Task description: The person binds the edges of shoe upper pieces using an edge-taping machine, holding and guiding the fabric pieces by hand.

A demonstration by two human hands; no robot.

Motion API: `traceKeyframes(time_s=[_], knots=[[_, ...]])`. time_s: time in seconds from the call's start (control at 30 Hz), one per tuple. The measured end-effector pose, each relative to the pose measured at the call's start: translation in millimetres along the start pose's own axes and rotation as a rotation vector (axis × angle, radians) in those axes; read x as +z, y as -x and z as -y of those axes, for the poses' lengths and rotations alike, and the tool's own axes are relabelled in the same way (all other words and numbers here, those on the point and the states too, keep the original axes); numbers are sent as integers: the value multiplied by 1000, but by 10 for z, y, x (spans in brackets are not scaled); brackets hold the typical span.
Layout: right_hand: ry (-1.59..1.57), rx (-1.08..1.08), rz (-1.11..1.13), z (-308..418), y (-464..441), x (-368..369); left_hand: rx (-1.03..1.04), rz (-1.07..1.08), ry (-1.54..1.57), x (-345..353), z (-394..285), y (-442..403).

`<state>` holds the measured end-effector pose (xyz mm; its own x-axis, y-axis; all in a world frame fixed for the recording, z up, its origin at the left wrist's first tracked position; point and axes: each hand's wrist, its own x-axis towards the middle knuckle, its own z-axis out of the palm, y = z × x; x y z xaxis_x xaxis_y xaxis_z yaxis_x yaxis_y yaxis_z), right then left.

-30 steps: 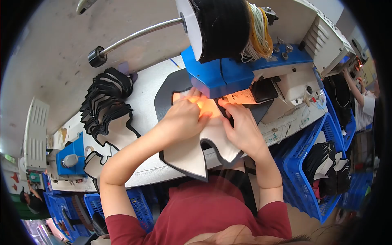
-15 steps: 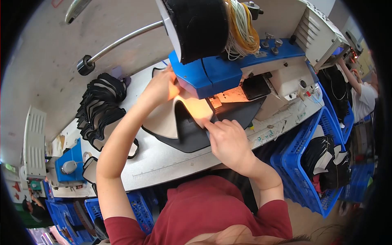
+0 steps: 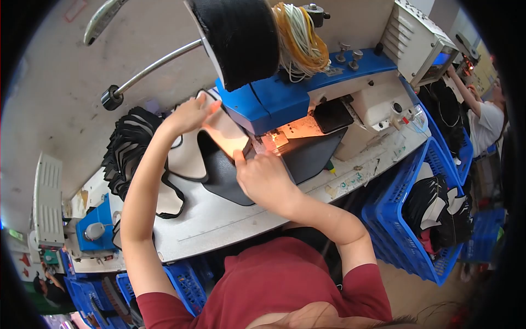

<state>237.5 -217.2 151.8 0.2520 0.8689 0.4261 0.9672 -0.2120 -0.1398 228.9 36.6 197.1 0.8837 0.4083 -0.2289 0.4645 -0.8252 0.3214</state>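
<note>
A curved beige shoe upper piece [image 3: 187, 160] with a black edge lies across the dark work plate [image 3: 230, 189], partly under the blue head [image 3: 266, 107] of a sewing machine. My left hand [image 3: 189, 114] grips its far end, thumb and fingers closed together on the material. Lower down, my right hand [image 3: 267, 178] pinches the end nearest the machine's lit working area, with the index finger along its edge. Orange light falls on the piece and fingertips. The machine head hides the needle area.
A stack of black-edged pieces [image 3: 129, 145] lies on the white table [image 3: 192, 233] to the left. Blue baskets [image 3: 378, 216] with black pieces stand at the right. Cords [image 3: 303, 41] hang above the machine. A person in a white shirt [image 3: 485, 129] works at far right.
Both hands have moved left with the upper piece, drawing its end out toward the left side of the machine head. The camera view has also shifted slightly.
</note>
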Motion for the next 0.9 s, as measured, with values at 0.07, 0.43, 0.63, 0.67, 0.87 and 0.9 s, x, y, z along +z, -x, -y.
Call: traceKeyframes(time_s=[0.07,0.43,0.63,0.67,0.87,0.9], knots=[[-36,-87,19,131,116,-15,-64,-91,92,103,16,209],[-817,-79,-88,178,296,-234,117,-391,1229,329,308,1429],[-1144,128,-129,349,147,-160,221,-476,1411,548,319,2267],[-1199,136,-94,376,124,-112,246,-471,1424,601,300,2338],[-1837,353,15,512,63,-56,251,-354,1594,866,174,2467],[-1872,385,-40,512,82,-52,219,-354,1618,907,153,2453]])
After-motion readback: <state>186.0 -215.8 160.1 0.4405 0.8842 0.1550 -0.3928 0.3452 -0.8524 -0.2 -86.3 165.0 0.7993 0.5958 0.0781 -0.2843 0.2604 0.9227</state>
